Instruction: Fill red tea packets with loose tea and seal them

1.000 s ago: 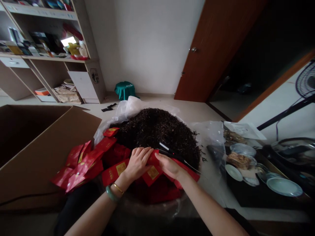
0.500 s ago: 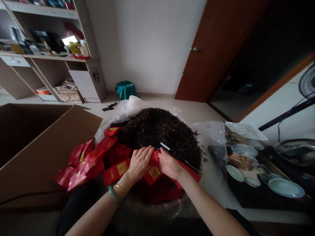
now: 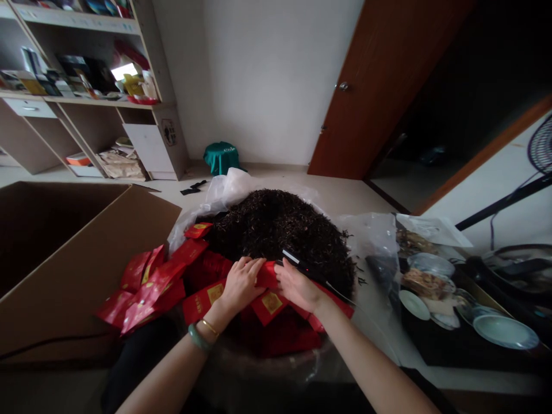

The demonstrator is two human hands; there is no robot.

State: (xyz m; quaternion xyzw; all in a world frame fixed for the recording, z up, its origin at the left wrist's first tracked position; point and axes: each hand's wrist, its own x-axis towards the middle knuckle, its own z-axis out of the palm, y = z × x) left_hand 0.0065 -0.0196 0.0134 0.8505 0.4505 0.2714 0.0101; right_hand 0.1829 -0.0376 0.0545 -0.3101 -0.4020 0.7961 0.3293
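Observation:
My left hand (image 3: 244, 283), with a jade bangle and a gold bracelet at its wrist, is closed on a red packet (image 3: 267, 275). From the other side my right hand (image 3: 297, 286) grips the packet's right end, fingers bent and thumb at its top edge. Just beyond the right hand lies a slim black device (image 3: 308, 268) with a white strip, a small red light and a thin cable. Behind both hands rises a heap of dark dried tea leaves (image 3: 280, 221). More red packets with gold print (image 3: 272, 302) lie beneath my hands.
Pink-red packets (image 3: 150, 287) are piled at the left, beside an open cardboard box (image 3: 99, 247). Clear plastic sheeting (image 3: 233, 183) surrounds the heap. On the right stand dishes (image 3: 502, 330) on a black surface. A shelf unit (image 3: 149, 144) and a brown door (image 3: 340, 126) are behind.
Both hands stay at the packet, and the left fingers have shifted slightly left, showing more of its red surface. The whole view has slid a few pixels.

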